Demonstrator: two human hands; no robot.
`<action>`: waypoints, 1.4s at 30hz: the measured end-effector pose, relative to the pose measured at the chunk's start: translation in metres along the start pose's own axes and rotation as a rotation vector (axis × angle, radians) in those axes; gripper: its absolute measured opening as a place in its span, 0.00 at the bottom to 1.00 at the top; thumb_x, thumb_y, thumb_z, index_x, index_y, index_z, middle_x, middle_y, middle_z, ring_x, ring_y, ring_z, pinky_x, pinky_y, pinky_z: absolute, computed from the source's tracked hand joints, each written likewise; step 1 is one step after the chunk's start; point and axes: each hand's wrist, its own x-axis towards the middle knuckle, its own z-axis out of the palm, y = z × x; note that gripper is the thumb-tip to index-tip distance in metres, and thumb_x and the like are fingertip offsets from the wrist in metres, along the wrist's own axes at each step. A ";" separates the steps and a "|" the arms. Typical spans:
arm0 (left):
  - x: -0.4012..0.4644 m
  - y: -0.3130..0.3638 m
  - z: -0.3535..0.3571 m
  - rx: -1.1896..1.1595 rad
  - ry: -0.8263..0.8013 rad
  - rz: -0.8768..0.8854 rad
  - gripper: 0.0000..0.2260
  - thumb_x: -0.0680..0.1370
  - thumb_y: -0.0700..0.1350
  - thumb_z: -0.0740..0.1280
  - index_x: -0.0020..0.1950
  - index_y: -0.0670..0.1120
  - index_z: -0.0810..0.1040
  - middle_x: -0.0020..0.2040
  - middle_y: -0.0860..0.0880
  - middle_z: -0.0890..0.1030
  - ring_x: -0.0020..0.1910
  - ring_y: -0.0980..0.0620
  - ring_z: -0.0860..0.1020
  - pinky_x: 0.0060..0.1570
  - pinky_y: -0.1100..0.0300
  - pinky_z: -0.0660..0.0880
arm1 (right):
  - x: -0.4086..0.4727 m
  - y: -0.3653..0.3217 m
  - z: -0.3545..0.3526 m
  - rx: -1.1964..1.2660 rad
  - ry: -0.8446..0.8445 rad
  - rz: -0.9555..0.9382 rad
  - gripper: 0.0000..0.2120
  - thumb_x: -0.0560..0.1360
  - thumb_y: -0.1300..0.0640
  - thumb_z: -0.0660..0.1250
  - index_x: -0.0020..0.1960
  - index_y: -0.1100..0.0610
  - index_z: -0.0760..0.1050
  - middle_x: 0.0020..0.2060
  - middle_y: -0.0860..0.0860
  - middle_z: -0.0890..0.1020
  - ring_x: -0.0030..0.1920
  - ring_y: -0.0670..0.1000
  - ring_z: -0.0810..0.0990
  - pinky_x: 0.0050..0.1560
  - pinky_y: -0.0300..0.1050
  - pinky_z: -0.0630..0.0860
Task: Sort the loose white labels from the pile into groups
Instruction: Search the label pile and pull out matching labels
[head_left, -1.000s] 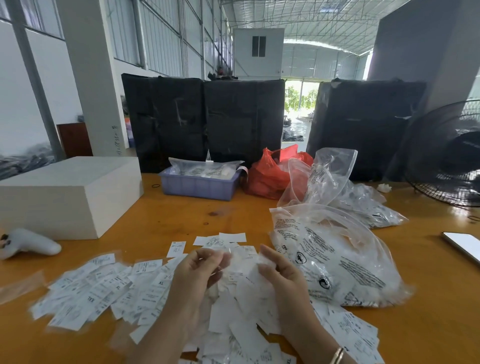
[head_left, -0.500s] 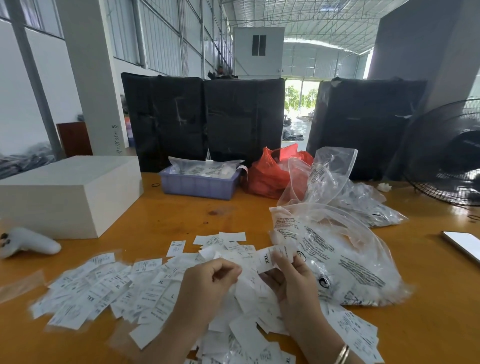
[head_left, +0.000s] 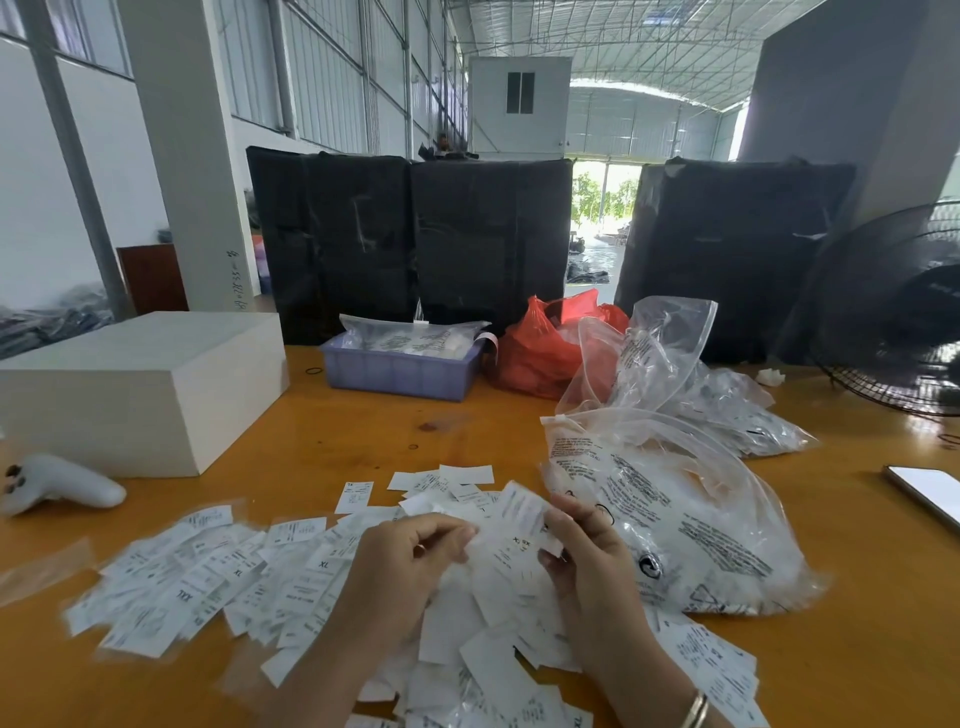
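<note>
Both hands are up over the middle of the label pile (head_left: 498, 639), working a small bunch of labels (head_left: 514, 540) held between them. Right hand (head_left: 587, 561): fingers curled, thumb and fingertips pinching the right edge of the bunch, palm turned inward, wrist coming up from the lower right with a gold bangle (head_left: 695, 711) on it. Left hand (head_left: 410, 566): loosely fisted, fingertips meeting the left edge of the same bunch, looks like it's pinching or peeling one label off, though the contact is a bit blurred.

The bunch sits lifted and angled toward the camera, probably so the size print can be read before each label goes to a group. "XL" is readable on a few.

Where the labels are: main loose heap directly under and in front of the hands on the tabletop (head_left: 322, 447); a flatter spread (head_left: 208, 587) fanned out to the left, likely one sorted group; a smaller batch (head_left: 711, 660) at the lower right by the wrist. A few strays (head_left: 441, 480) lie just beyond the hands.

A clear printed plastic bag (head_left: 675, 525) lies just right of the hands, likely where the labels came from. Most of the pile looks unsorted.
</note>
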 end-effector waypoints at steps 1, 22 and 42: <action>0.000 0.000 0.000 0.008 0.003 0.005 0.09 0.67 0.58 0.64 0.43 0.60 0.81 0.36 0.62 0.82 0.26 0.50 0.74 0.24 0.70 0.68 | -0.001 0.000 0.000 -0.022 -0.004 0.000 0.06 0.64 0.62 0.71 0.39 0.55 0.83 0.37 0.54 0.84 0.36 0.49 0.82 0.33 0.38 0.78; 0.000 -0.005 0.010 0.032 -0.210 -0.074 0.05 0.73 0.48 0.71 0.39 0.59 0.81 0.38 0.60 0.84 0.39 0.64 0.80 0.39 0.77 0.70 | -0.005 0.005 0.005 -0.079 -0.015 -0.158 0.13 0.74 0.69 0.64 0.46 0.54 0.83 0.40 0.52 0.84 0.48 0.56 0.84 0.34 0.42 0.80; 0.005 -0.008 0.006 -0.057 -0.167 -0.152 0.05 0.73 0.43 0.72 0.38 0.50 0.81 0.35 0.57 0.83 0.34 0.63 0.79 0.33 0.73 0.72 | -0.006 0.012 0.004 -0.368 -0.197 -0.321 0.14 0.74 0.69 0.65 0.51 0.51 0.79 0.42 0.50 0.81 0.48 0.52 0.84 0.40 0.41 0.80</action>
